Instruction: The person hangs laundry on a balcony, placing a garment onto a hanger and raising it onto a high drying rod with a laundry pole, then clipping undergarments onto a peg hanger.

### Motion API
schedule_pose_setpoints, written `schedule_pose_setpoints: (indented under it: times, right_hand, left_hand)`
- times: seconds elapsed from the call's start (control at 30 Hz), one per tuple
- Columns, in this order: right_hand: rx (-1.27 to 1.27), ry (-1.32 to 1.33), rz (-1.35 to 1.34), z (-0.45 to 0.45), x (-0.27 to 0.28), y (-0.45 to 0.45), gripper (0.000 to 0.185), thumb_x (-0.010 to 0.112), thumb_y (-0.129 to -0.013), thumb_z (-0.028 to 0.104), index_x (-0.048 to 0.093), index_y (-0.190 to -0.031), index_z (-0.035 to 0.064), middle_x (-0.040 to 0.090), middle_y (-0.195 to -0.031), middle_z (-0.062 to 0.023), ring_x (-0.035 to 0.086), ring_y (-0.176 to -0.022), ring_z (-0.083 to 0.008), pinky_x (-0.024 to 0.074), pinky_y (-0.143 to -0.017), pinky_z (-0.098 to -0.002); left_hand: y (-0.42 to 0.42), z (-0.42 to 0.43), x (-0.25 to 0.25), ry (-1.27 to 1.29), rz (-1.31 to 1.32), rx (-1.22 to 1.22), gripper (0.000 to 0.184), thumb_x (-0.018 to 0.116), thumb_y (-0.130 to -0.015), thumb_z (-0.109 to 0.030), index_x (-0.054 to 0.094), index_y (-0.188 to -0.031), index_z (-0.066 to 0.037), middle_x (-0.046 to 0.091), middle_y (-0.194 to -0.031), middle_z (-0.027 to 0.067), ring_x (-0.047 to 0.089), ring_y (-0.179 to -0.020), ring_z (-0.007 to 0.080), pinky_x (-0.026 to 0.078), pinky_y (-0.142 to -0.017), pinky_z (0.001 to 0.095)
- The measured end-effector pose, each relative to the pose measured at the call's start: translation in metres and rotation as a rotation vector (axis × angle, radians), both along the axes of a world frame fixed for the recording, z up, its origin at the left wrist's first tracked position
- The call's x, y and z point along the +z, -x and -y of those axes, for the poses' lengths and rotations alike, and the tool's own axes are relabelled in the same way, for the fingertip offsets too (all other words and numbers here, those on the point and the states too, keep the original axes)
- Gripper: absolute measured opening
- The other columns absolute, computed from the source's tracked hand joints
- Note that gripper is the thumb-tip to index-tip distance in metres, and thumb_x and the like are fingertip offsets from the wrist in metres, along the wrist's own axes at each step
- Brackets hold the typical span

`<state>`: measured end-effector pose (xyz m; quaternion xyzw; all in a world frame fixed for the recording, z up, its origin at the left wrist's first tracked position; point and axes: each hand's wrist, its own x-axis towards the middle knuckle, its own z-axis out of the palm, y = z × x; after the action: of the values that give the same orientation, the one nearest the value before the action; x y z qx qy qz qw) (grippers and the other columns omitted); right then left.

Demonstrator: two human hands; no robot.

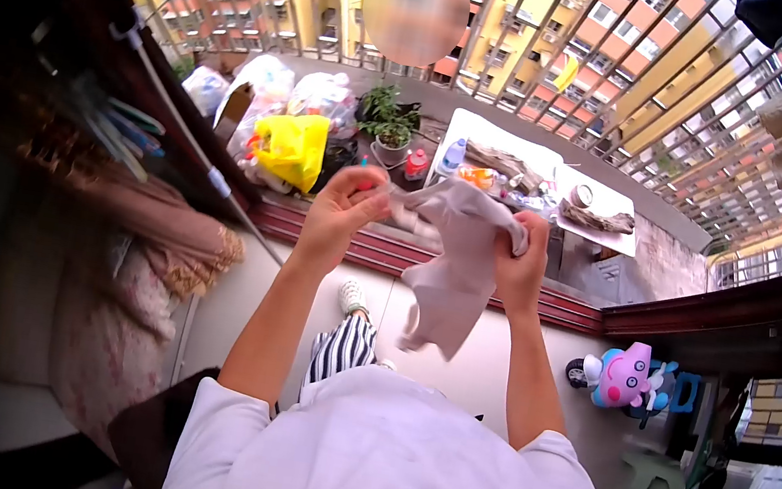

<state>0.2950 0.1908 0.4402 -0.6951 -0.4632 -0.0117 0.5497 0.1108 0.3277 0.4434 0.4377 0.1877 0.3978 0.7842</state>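
A light greyish-pink cloth hangs between my two hands in the middle of the view, its lower part dangling loose above the tiled floor. My left hand pinches something at the cloth's upper left edge, fingertips together. At the upper right corner, my right hand is closed round the bunched fabric. Part of the cloth is blurred, and its full shape cannot be made out.
Beyond the red sill are a yellow bag, a potted plant, a white board with driftwood, and metal bars. A pink and blue toy stands at right; a curtain hangs at left.
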Motion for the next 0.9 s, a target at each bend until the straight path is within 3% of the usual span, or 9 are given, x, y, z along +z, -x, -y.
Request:
schedule_pose_setpoints:
  times: [0.03,0.1,0.17,0.2,0.3,0.47,0.57,0.77,0.9]
  right_hand:
    - [0.037,0.019,-0.171,-0.010,-0.001,-0.007,0.024,0.057,-0.075,0.000,0.044,-0.095,0.0053,0.051,-0.075,-0.0077,0.050,-0.067,-0.0148,0.0413,-0.063,-0.0234]
    - [-0.017,-0.041,-0.113,-0.038,0.006,-0.005,0.026,0.059,-0.075,0.003,0.044,-0.096,0.0054,0.050,-0.081,-0.0050,0.047,-0.073,-0.0116,0.0404,-0.066,-0.0228]
    - [0.023,-0.039,-0.211,-0.069,-0.003,-0.010,0.028,0.060,-0.075,0.004,0.043,-0.097,0.0054,0.049,-0.085,-0.0049,0.047,-0.076,-0.0113,0.0401,-0.068,-0.0229]
    - [0.066,-0.027,-0.321,-0.083,-0.006,-0.011,0.030,0.061,-0.075,0.006,0.043,-0.098,0.0053,0.048,-0.088,-0.0049,0.046,-0.079,-0.0109,0.0398,-0.070,-0.0229]
    - [0.152,0.026,-0.321,-0.117,-0.007,-0.006,0.033,0.063,-0.075,0.010,0.043,-0.101,0.0053,0.048,-0.088,-0.0023,0.045,-0.080,-0.0088,0.0397,-0.070,-0.0214]
    - [0.218,0.103,-0.575,-0.146,0.001,-0.015,0.042,0.066,-0.075,0.021,0.041,-0.104,0.0051,0.048,-0.092,-0.0047,0.046,-0.082,-0.0117,0.0407,-0.072,-0.0248]
    - [0.189,0.310,-1.242,-0.156,-0.008,-0.034,0.044,0.060,-0.078,0.037,0.049,-0.102,0.0013,0.053,-0.090,-0.0059,0.048,-0.079,-0.0099,0.0404,-0.073,-0.0244]
    - [0.246,0.218,-0.932,-0.180,-0.003,-0.039,0.038,0.059,-0.080,0.032,0.052,-0.101,0.0009,0.055,-0.089,-0.0032,0.049,-0.082,-0.0091,0.0387,-0.073,-0.0227]
    - [0.147,0.038,-0.918,-0.204,-0.011,-0.062,0.023,0.053,-0.084,0.023,0.057,-0.086,0.0003,0.051,-0.074,0.0036,0.042,-0.065,-0.0033,0.0340,-0.056,-0.0180]
  left_hand:
    - [-0.008,-0.007,0.006,0.020,0.053,0.078,0.022,0.056,-0.079,-0.003,0.049,-0.100,-0.004,0.048,-0.107,0.0061,0.052,-0.088,0.0109,0.047,-0.074,0.0237]
    - [-0.025,-0.028,-0.013,0.031,0.048,0.218,0.021,0.056,-0.079,-0.006,0.048,-0.098,-0.004,0.050,-0.102,0.0057,0.053,-0.087,0.0112,0.046,-0.072,0.0228]
    - [-0.037,-0.047,-0.054,0.168,-0.163,0.155,0.022,0.056,-0.081,-0.014,0.048,-0.099,-0.005,0.051,-0.098,0.0054,0.053,-0.087,0.0116,0.046,-0.071,0.0231]
    - [-0.041,-0.051,-0.054,0.258,-0.223,-0.016,0.027,0.055,-0.082,-0.025,0.047,-0.101,-0.008,0.052,-0.097,0.0055,0.052,-0.090,0.0118,0.044,-0.073,0.0242]
    - [-0.063,-0.070,-0.044,0.241,0.051,-0.155,0.040,0.053,-0.083,-0.033,0.043,-0.109,-0.005,0.051,-0.100,0.0058,0.049,-0.095,0.0148,0.041,-0.081,0.0289]
    - [-0.082,-0.127,-0.021,0.229,-0.003,-0.143,0.045,0.062,-0.076,-0.013,0.040,-0.114,-0.003,0.051,-0.102,0.0061,0.051,-0.093,0.0157,0.041,-0.080,0.0284]
    - [-0.094,-0.140,-0.020,0.269,0.050,-0.119,0.045,0.065,-0.073,-0.008,0.042,-0.111,-0.002,0.052,-0.101,0.0064,0.051,-0.090,0.0152,0.042,-0.078,0.0276]
    - [-0.113,-0.154,-0.028,0.090,-0.151,-0.053,0.034,0.062,-0.074,-0.006,0.048,-0.104,0.003,0.055,-0.099,0.0083,0.052,-0.088,0.0137,0.042,-0.075,0.0245]
    - [-0.117,-0.170,0.001,0.029,-0.017,-0.098,0.032,0.056,-0.077,-0.001,0.048,-0.108,0.002,0.054,-0.101,0.0067,0.052,-0.088,0.0124,0.041,-0.075,0.0219]
